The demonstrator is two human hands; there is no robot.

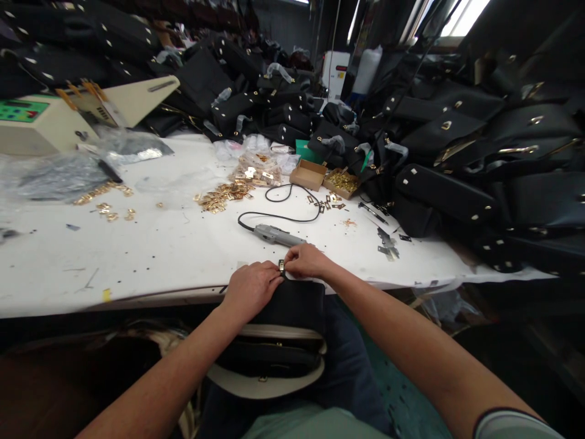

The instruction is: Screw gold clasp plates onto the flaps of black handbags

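Observation:
A black handbag (292, 305) with a pale lining lies across my lap, its far edge against the table's front edge and its opening towards me. My left hand (256, 283) grips the bag's far edge from the left, fingers bent over it. Between the two hands a small gold-coloured rectangular metal fitting (281, 266) sits at that edge. My right hand (306, 261) pinches at the fitting's right side with bent fingers; the fingertips partly hide what they hold. Just beyond my right hand, a grey electric screwdriver (276, 235) rests on the table.
The screwdriver's black cord (292, 218) loops across the white table (183, 256). Gold fittings (223, 196) are heaped farther back, near a cardboard box of small gold parts (342, 182). Black bags (448, 195) pile up at the right and back. A beige machine (46, 125) stands at the left.

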